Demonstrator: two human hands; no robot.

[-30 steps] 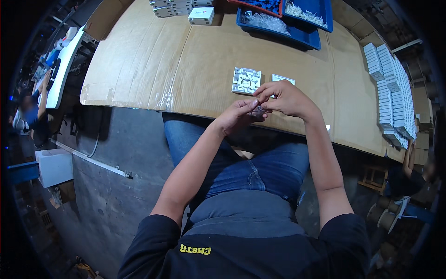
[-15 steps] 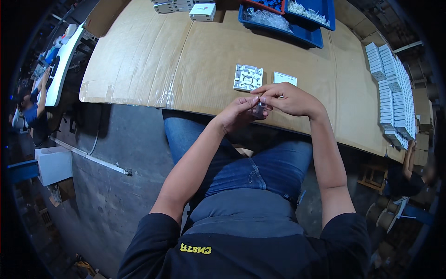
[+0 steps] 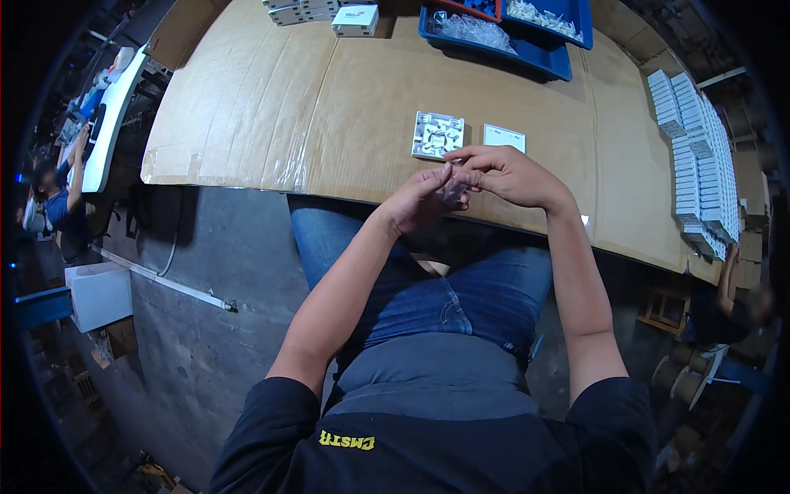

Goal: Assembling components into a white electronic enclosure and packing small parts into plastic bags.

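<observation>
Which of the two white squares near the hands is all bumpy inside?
The left square, showing ridges and raised bits; the right square, partly behind the right hand, looks mostly smooth and flat.

Workshop or small factory: cardboard-topped table (image 3: 239,107), blue parts trays (image 3: 539,64), stacked white units (image 3: 717,173), bare grey floor (image 3: 197,354).

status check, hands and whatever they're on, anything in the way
Left hand holding small clear item; right hand at it, grip unclear. Open white square casing just beyond. Fingers partly hide item; right hand overlaps white square plate.
</observation>
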